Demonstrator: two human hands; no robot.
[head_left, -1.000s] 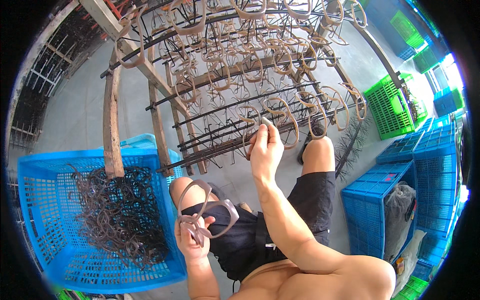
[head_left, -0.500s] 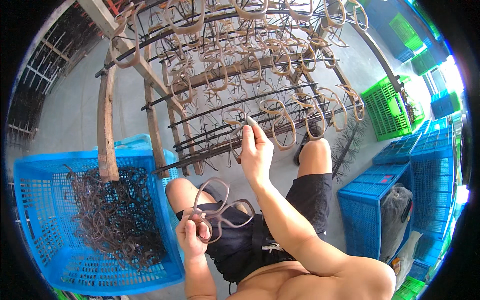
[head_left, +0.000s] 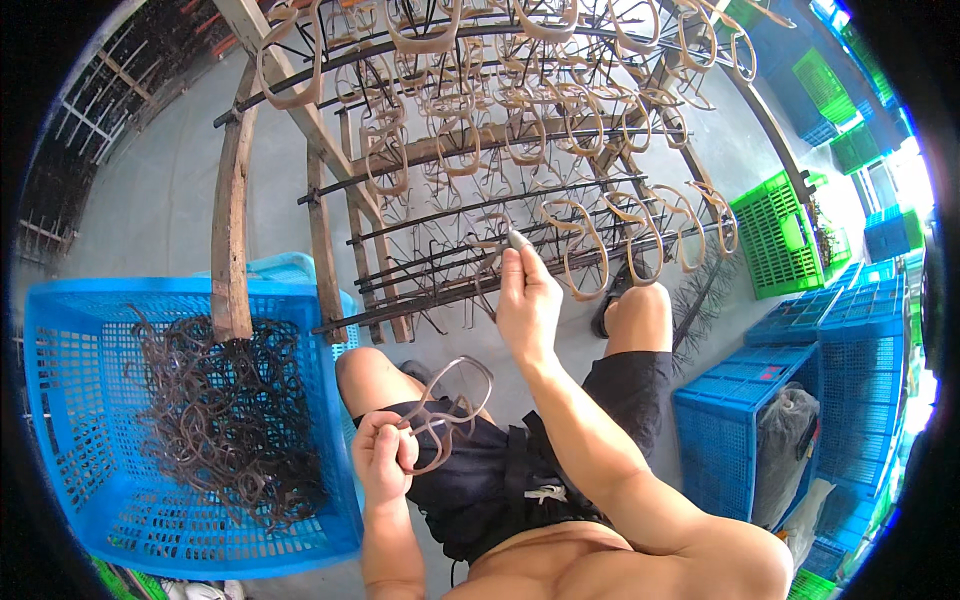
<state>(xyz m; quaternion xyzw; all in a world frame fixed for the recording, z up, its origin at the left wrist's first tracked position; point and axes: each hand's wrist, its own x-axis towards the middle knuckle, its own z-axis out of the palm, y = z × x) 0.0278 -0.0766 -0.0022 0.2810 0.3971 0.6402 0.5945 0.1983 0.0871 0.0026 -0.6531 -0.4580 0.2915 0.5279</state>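
Note:
In my left hand (head_left: 384,452), closed and low in front of my lap, are brown eyeglass frames (head_left: 462,408); their looped rims stick out to the right, and overlap hides how many there are. My right hand (head_left: 528,295) reaches up to the lower bars of the rack, fingers pinched together, a grey cover on one fingertip (head_left: 517,239). A darker looped eyeglass frame (head_left: 484,283) hangs at these fingers, its edge running to the fingertips. Just right of them, paler tan frames (head_left: 573,250) hang in a row from the bar.
The wooden rack (head_left: 232,230) carries dark bars (head_left: 385,245) with wire hooks and many tan frames. At left, a blue basket (head_left: 60,400) holds a tangled heap of dark frames (head_left: 235,420). Blue crates (head_left: 715,430) and a green crate (head_left: 775,235) stand at right.
The view has shifted, so the rack sits slightly farther right. My left hand has turned, swinging the held frames' loops. My right hand remains at the lower bars.

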